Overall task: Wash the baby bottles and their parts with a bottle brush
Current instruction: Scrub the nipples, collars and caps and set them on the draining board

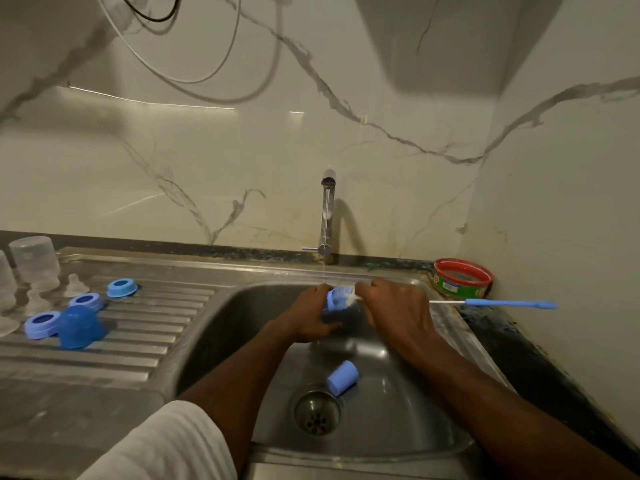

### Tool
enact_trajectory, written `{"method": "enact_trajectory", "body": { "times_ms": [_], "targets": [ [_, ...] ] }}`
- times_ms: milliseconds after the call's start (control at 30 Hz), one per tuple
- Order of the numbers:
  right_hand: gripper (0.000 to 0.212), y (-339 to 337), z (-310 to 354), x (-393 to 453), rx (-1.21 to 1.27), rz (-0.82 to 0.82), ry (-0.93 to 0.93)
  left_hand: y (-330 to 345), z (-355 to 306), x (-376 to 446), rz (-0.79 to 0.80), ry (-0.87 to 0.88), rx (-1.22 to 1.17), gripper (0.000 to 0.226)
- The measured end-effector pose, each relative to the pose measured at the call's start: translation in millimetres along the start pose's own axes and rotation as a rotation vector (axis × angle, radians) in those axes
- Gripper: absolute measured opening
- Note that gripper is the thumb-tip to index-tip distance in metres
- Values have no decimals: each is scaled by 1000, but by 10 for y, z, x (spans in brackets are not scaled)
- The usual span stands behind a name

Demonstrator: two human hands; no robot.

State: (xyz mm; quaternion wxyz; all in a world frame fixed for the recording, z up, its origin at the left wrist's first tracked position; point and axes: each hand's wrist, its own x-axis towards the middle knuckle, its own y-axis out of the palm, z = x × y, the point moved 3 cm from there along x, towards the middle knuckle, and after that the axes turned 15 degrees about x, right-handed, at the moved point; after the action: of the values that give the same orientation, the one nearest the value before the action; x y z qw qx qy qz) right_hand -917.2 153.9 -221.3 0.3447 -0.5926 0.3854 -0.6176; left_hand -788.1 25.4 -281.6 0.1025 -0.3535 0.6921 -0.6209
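Note:
My left hand (310, 318) grips a light blue bottle cap (333, 299) over the sink (242, 327), under a thin stream from the tap (326, 216). My right hand (394, 310) holds the bottle brush, its white bristles (349, 296) inside the cap and its blue handle (509, 303) sticking out to the right. Another light blue cap (343, 377) lies on the sink floor by the drain (317, 414). On the draining board at left sit blue rings (121, 287), a dark blue cap (80, 327), clear teats (74, 284) and upturned clear bottles (33, 261).
A red and green tub (462, 277) stands on the dark counter at the sink's back right corner. The marble wall rises right behind the tap and along the right side. Cables hang on the wall above.

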Motion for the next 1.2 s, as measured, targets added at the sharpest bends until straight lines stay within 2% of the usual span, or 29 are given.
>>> {"method": "enact_trajectory", "body": {
  "times_ms": [67, 167, 300, 400, 467, 567, 667, 800, 900, 967, 1100, 1200],
  "targets": [
    [39, -35, -63, -2, 35, -1, 87, -6, -61, 6, 8, 19, 10, 57],
    [29, -32, -102, -35, 87, -41, 93, -61, -51, -11, -103, -63, 145, 49],
    [42, 32, -9, -46, 256, 17, 8, -205, 104, -47, -255, -214, 152, 48],
    [48, 19, 63, -15, 197, 37, -115, -251, 218, -93, -264, -294, 147, 56],
    [50, -13, 67, -4, 96, -7, -159, -192, 221, -78, -200, -254, 126, 58],
    [55, -40, 11, -2, 14, -59, -129, -101, 119, -50, -97, -86, 31, 60],
    [46, -30, -113, -12, 39, -94, -56, -110, 61, -62, -86, -6, -47, 53],
    [21, 132, -187, -18, 132, 51, 132, -218, 89, -97, -222, -20, 93, 42],
    [39, 259, -176, 2, 387, 232, 257, -293, 108, -101, -354, -45, 128, 40],
    [42, 289, -185, 5, 354, 199, 218, -259, 87, -87, -316, -58, 146, 46],
    [42, 186, -217, -12, 264, 67, 95, -74, 40, -63, -78, -30, 179, 63],
    [49, 96, -227, 21, 151, 47, 2, -4, 17, -43, 30, 29, 177, 63]
  ]
}}
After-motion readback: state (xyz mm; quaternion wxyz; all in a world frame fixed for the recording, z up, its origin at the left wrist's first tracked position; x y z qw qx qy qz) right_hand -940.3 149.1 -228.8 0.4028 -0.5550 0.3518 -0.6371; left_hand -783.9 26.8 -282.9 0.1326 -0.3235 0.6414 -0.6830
